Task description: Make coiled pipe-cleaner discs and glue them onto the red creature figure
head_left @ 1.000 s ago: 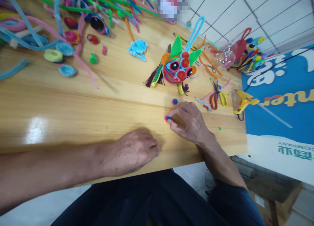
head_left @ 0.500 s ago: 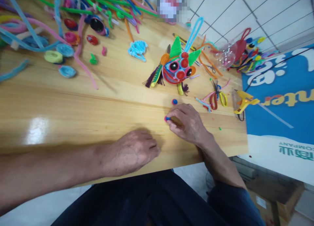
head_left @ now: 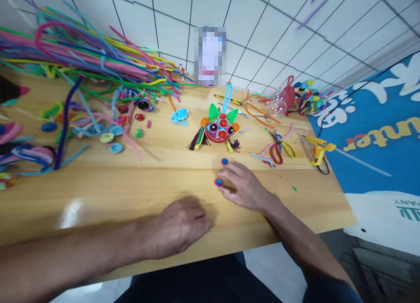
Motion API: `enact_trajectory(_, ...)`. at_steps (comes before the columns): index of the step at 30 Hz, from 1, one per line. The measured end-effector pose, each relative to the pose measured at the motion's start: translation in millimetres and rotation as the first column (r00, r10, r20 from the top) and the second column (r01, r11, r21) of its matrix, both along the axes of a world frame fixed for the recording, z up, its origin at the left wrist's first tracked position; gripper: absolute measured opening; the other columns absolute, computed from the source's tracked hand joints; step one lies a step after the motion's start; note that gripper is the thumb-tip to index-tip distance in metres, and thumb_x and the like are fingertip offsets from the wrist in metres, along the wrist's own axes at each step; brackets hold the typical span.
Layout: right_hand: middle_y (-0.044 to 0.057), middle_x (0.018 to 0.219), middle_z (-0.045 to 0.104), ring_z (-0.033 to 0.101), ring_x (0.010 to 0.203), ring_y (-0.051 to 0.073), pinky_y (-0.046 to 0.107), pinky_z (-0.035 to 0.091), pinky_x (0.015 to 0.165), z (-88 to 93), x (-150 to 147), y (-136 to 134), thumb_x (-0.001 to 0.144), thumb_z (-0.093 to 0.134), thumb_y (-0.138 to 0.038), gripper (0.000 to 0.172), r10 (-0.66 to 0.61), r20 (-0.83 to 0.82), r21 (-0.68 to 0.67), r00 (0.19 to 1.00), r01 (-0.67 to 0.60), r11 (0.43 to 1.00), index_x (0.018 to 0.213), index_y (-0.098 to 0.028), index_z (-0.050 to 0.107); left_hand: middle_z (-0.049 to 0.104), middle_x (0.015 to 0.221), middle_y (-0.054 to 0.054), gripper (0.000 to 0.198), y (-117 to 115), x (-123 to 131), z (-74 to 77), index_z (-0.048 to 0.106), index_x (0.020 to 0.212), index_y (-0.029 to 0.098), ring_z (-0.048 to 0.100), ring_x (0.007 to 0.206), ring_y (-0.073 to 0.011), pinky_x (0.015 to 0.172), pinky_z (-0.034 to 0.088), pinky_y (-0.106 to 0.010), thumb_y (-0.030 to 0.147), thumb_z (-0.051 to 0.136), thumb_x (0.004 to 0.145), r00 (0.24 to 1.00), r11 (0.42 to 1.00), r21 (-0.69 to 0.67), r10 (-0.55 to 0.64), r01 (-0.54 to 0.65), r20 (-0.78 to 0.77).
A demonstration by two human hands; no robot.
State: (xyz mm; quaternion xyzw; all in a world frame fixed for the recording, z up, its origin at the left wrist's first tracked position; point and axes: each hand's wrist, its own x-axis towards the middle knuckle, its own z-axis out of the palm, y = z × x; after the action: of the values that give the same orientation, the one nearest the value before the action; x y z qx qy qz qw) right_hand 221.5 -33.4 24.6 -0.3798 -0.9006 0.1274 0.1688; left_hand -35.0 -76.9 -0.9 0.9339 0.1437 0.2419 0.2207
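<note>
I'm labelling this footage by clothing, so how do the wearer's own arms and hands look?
The left hand and right hand show no gloves, rings or watch. Both forearms are bare. On the right arm, a dark sleeve shows at the bottom edge; no left sleeve is in view.

Even, moderately bright light is falling across the table [head_left: 108, 180], apparently from above. A patch of glare [head_left: 69, 212] is whitening the wood near the left part of the near edge. Soft-edged shadows are lying beside the left hand [head_left: 183, 226] and beneath the right hand [head_left: 244, 187]. Below the near edge, the dark trousers [head_left: 197, 281] are losing detail. Wide-angle distortion is splaying the joints of the tiled wall [head_left: 256, 40]; slight blur is softening fine texture; coarse pixelation is masking a rectangular object [head_left: 210, 55] at the far edge.
</note>
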Motion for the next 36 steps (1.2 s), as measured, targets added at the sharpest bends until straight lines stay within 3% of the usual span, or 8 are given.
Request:
enact_trajectory(6,0.006,0.092,0.070,0.066,0.090,0.023,0.041,0.057,0.089,-8.0,-2,2,0.092,0.065,-0.017,0.006,0.018,-0.039,0.064,0.999,-0.016,0.998,0.097,-0.020,0.065,0.068,0.075,-0.003,0.028,3,-2,6.7,0.068,0.086,0.016,0.063,0.068,-0.0155,0.066,0.048,-0.029,0.023,0.049,0.107,0.999,0.977,-0.209,0.039,-0.036,0.010)
enact_trajectory(10,0.006,0.086,0.071,0.067,0.084,0.022,0.038,0.058,0.084,-9.0,-3,4,0.093,0.065,-0.019,0.001,0.023,-0.067,0.142,0.997,-0.013,0.990,0.093,-0.020,0.065,0.067,0.074,-0.002,0.023,8,-1,12.8,0.070,0.090,0.016,0.060,0.065,-0.0124,0.063,0.045,-0.024,0.023,0.053,0.104,0.993,0.868,-0.492,0.107,-0.070,0.046)
enact_trajectory(14,0.007,0.090,0.073,0.072,0.089,0.022,0.036,0.058,0.081,-2.4,-1,4,0.092,0.066,-0.020,0.005,0.002,-0.163,0.192,0.987,0.029,0.981,0.097,-0.020,0.065,0.063,0.071,0.001,0.024,16,2,20.2,0.070,0.087,0.016,0.054,0.064,-0.0107,0.060,0.042,-0.022,0.036,0.063,0.099,0.939,0.513,-0.839,0.344,-0.183,0.006)
enact_trajectory(18,0.008,0.093,0.074,0.072,0.089,0.021,0.034,0.058,0.076,9.6,-2,0,0.091,0.067,-0.020,0.010,0.016,-0.239,0.254,0.971,0.046,0.966,0.100,-0.020,0.065,0.069,0.087,-0.002,0.034,26,8,26.5,0.072,0.103,0.016,0.058,0.066,-0.0111,0.062,0.047,-0.025,0.046,0.077,0.088,0.869,0.120,-0.988,0.494,-0.094,-0.023)
enact_trajectory(20,0.007,0.093,0.074,0.072,0.088,0.022,0.035,0.057,0.075,13.8,-3,-3,0.090,0.067,-0.019,0.011,0.040,-0.252,0.282,0.967,0.034,0.959,0.101,-0.020,0.065,0.073,0.101,-0.006,0.038,30,14,29.2,0.072,0.107,0.015,0.063,0.071,-0.0122,0.065,0.051,-0.026,0.047,0.080,0.085,0.861,-0.020,-1.000,0.508,-0.010,-0.018)
enact_trajectory(23,0.006,0.091,0.074,0.071,0.085,0.022,0.036,0.057,0.075,15.5,-3,-6,0.090,0.067,-0.020,0.013,0.059,-0.244,0.317,0.968,0.022,0.948,0.103,-0.022,0.066,0.073,0.097,-0.007,0.033,34,25,31.5,0.074,0.099,0.014,0.065,0.075,-0.0129,0.067,0.052,-0.025,0.043,0.081,0.086,0.877,-0.140,-0.986,0.481,0.091,0.013)
enact_trajectory(26,0.007,0.093,0.074,0.071,0.086,0.023,0.038,0.057,0.075,13.5,-2,-7,0.091,0.066,-0.021,0.015,0.062,-0.221,0.341,0.973,0.018,0.940,0.106,-0.022,0.066,0.070,0.082,-0.003,0.031,37,35,30.3,0.075,0.092,0.014,0.063,0.073,-0.0121,0.065,0.050,-0.023,0.041,0.085,0.082,0.881,-0.161,-0.978,0.471,0.130,0.040)
enact_trajectory(36,0.009,0.104,0.073,0.072,0.099,0.025,0.039,0.062,0.082,9.8,1,-5,0.091,0.069,-0.020,0.028,0.046,-0.260,0.238,0.964,0.018,0.971,0.118,-0.022,0.063,0.066,0.076,0.001,0.033,37,38,23.7,0.077,0.094,0.016,0.052,0.063,-0.0087,0.060,0.041,-0.023,0.042,0.089,0.077,0.847,-0.075,-0.995,0.531,0.073,0.022)
